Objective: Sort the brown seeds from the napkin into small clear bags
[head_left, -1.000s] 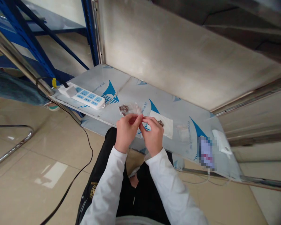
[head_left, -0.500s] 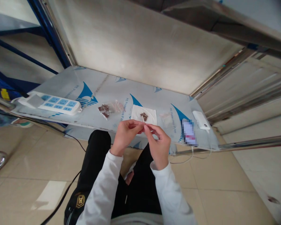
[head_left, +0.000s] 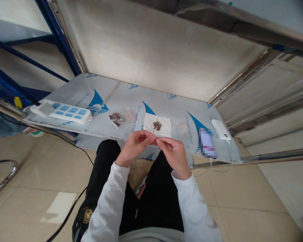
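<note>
My left hand [head_left: 137,145] and my right hand [head_left: 173,152] meet at the fingertips over the front edge of the shelf. Both are closed in a pinch; whatever lies between the fingers is too small to make out. Just beyond them a white cloth or paper square [head_left: 166,121] lies flat, bearing a small heap of short brown pieces [head_left: 157,126]. To the left rests a clear plastic bag of dark reddish-brown pieces [head_left: 115,118], beside another clear bag with pinkish-red marks [head_left: 129,114]. A pale, see-through packet [head_left: 182,128] lies right of the square.
A white power strip [head_left: 65,112] with a grey plug occupies the shelf's left end. On the right are a phone [head_left: 207,143] with a blurred screen and a white power bank [head_left: 221,129] with cables hanging over the edge. Film-covered metal forms the shelf [head_left: 121,95].
The whole view has shifted slightly, so the shelf sits a little further right. My right hand has turned a little and its forearm has swung outward; the fingertips still meet.
</note>
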A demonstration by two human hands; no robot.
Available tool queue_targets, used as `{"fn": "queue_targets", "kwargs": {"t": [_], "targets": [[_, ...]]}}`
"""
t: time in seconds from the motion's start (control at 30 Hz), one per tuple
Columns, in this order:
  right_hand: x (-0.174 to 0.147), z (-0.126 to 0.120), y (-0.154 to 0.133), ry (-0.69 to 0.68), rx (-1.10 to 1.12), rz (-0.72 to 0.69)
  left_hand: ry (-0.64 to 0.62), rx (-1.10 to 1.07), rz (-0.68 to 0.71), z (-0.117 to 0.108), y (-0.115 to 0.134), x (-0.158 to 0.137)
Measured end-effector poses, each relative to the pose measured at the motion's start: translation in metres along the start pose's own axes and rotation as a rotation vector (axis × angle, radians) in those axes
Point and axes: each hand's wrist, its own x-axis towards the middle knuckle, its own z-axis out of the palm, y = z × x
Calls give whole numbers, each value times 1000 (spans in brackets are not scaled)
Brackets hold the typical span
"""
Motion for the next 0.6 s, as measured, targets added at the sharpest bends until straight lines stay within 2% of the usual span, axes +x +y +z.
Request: {"fn": "queue_targets", "kwargs": {"t": [0.1, 0.17, 0.3, 0.37, 0.4, 0.47, 0.6], "targets": [[-2, 2, 0, -1, 4, 0, -33, 77, 26, -1, -2, 0], [-5, 4, 2, 101, -103, -26, -16, 202, 42, 1, -4, 0], [-8, 3, 9, 498, -497, -142, 176, 554, -1, 16, -3, -1], [-9, -1, 10, 605, -608, -170, 302, 677, -22, 25, 2, -2], [-10, -3, 10, 611, -625, -181, 347, 720, -20, 29, 5, -3], [-12, -7, 9, 527, -581, -215, 375, 781, 14, 34, 12, -4], [-19, -12, 3, 84, -261, -263, 223, 769, 90, 31, 21, -6]]}}
